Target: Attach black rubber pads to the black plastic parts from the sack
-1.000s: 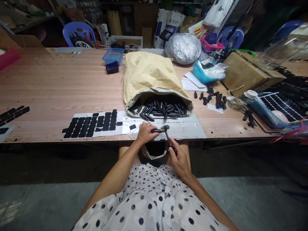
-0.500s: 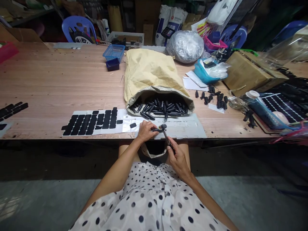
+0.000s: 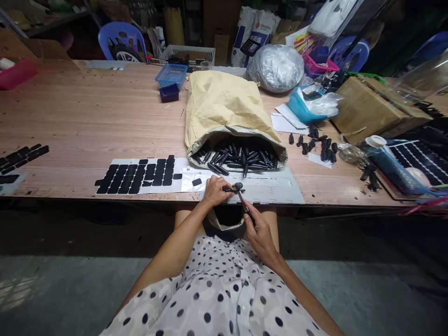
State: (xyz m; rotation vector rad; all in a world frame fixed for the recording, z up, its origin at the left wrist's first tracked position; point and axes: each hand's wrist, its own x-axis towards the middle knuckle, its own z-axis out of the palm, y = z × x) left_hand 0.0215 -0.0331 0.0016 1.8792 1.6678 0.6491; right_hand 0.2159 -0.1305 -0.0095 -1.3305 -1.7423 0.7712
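At the table's front edge, my left hand is closed on a slim black tubular part, which lies sideways over a grey sheet. My right hand grips the dark handle of a ratchet wrench. The wrench's round head is up against the black part, close to my left fingertips; what lies beneath the head is hidden. Just behind my hands a large paper sack lies on its side, mouth toward me, with many similar black parts inside and spilling at its lip. Below the edge, an open bag sits between my legs.
Left of my hands, black rounded pads stick to a white sheet. Small black pieces lie scattered on the right, near a cardboard box and a blue basket. Two small blue baskets stand behind left.
The whole scene has shifted slightly to the right in view. Both hands keep their grips, and the wrench stays at the black part with hardly any movement.
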